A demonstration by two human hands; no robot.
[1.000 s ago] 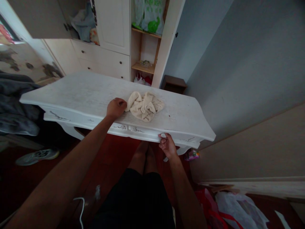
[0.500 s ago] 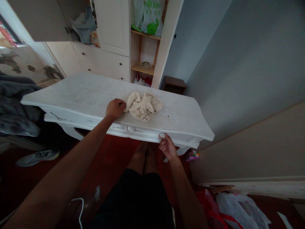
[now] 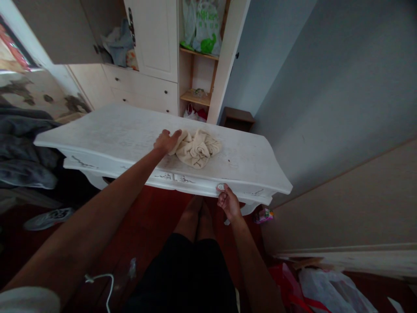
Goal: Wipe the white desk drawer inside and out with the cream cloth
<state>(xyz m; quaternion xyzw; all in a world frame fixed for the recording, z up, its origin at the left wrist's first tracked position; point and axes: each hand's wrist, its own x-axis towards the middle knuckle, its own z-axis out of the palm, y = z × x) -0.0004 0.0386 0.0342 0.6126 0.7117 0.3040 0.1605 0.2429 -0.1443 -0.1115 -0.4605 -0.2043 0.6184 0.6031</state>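
A crumpled cream cloth [image 3: 198, 149] lies on the white table [image 3: 124, 124] in front of me. My left hand [image 3: 167, 141] is on the cloth's left end, with its fingers bent over the fabric and part of it hidden beneath them. At the table's front, my right hand [image 3: 229, 203] pinches the round white knob [image 3: 221, 187] of a drawer [image 3: 203, 183] between thumb and fingers. The drawer front sits level with the table's apron.
Behind the table stands a white wardrobe [image 3: 156, 39] with open doors and bags on its shelves. A grey wall [image 3: 325, 108] rises to the right. Dark clothing [image 3: 26, 148] is piled at left, above a shoe [image 3: 48, 218]. Plastic bags [image 3: 332, 289] lie at lower right.
My left hand has moved right and slightly up, from beside the cloth onto its left end. My right hand stays on the drawer knob.
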